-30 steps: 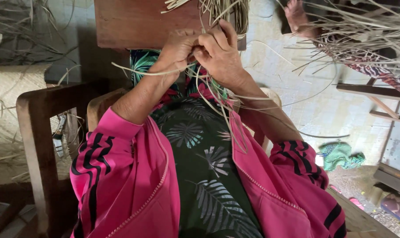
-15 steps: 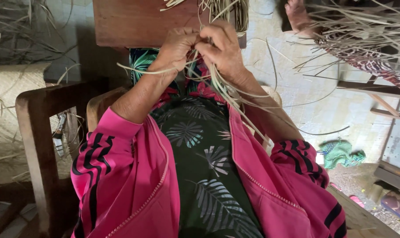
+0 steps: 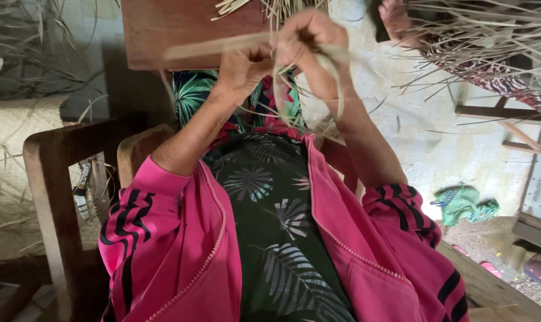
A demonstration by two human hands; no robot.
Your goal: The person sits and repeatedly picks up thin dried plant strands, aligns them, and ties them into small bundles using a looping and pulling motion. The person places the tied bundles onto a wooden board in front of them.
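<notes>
My left hand (image 3: 244, 65) and my right hand (image 3: 309, 45) are raised close together in front of me, both pinching pale dried palm-leaf strips (image 3: 222, 43). One flat strip runs left from the hands, blurred. Another strip (image 3: 337, 77) loops down past my right wrist. More strips (image 3: 270, 7) fan out above the hands over a brown wooden board (image 3: 181, 30). I wear a pink jacket with black stripes (image 3: 163, 238) over a dark leaf-print dress.
A wooden chair arm (image 3: 55, 179) stands at my left, a woven mat (image 3: 17, 131) beyond it. At top right another person's foot (image 3: 395, 18) rests by a heap of dried strips (image 3: 485, 30). A green cloth (image 3: 464, 203) lies on the concrete floor.
Both hands have risen and shifted slightly right. The right hand has pulled a strip upward, and a strip now sticks out to the left, blurred by motion.
</notes>
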